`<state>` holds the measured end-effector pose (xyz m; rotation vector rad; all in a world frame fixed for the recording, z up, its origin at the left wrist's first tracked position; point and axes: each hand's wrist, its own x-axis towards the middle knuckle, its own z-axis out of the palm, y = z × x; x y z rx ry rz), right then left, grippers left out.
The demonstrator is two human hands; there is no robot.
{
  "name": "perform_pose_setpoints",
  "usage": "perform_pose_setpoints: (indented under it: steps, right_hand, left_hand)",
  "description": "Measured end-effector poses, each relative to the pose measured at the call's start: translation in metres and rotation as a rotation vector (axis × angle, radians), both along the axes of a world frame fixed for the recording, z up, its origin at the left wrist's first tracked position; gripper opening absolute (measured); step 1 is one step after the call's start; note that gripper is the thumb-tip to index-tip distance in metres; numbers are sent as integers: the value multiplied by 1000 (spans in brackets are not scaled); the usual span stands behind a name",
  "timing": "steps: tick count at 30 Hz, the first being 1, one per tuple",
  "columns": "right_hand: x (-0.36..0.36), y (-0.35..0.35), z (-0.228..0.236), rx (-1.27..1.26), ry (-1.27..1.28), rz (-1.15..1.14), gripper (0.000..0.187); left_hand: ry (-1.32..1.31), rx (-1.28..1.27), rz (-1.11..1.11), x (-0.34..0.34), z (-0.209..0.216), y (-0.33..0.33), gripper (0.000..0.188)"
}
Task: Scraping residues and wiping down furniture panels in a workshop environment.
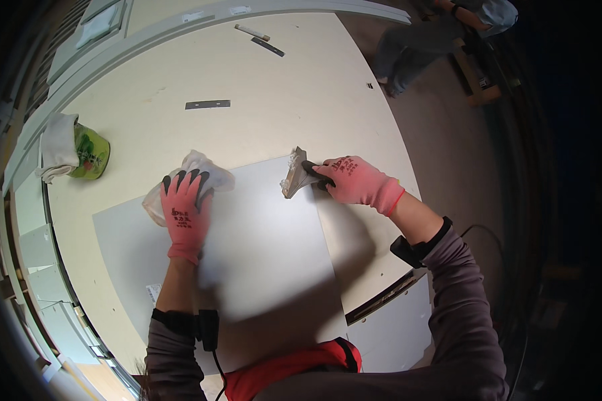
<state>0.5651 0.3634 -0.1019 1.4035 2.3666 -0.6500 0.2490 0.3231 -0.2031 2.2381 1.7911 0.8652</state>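
Observation:
A light grey panel [274,247] lies flat on the cream worktable in front of me. My left hand [186,210], in a pink glove with dark fingertips, presses a crumpled whitish cloth [214,176] at the panel's far left edge. Its fingers are bent over the cloth. In the same kind of glove, my right hand [354,180] grips a scraper [294,175] with a wide blade. Pale residue clings to the blade, which is by the panel's far right corner. The scraper's handle is mostly hidden in my fingers.
A green printed container [90,152] with a white cloth [60,144] over it stands at left. A dark flat strip [208,104] lies beyond the panel; another dark strip [267,46] and a small tool [252,32] lie farther back. A person [421,50] is beyond the table's far right edge.

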Motion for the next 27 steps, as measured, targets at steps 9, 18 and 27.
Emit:
perform_pose_setpoints:
  steps: [9, 18, 27]
  right_hand:
    - [-26, -18, -18, 103, 51, 144, 42]
    - [17, -41, -28, 54, 230, -298, 45]
    - [24, -20, -30, 32, 295, -286, 46]
  left_hand:
    - [8, 8, 8, -3, -8, -2, 38]
    - [39, -8, 26, 1, 3, 4, 40]
    - [53, 2, 10, 7, 3, 5, 39]
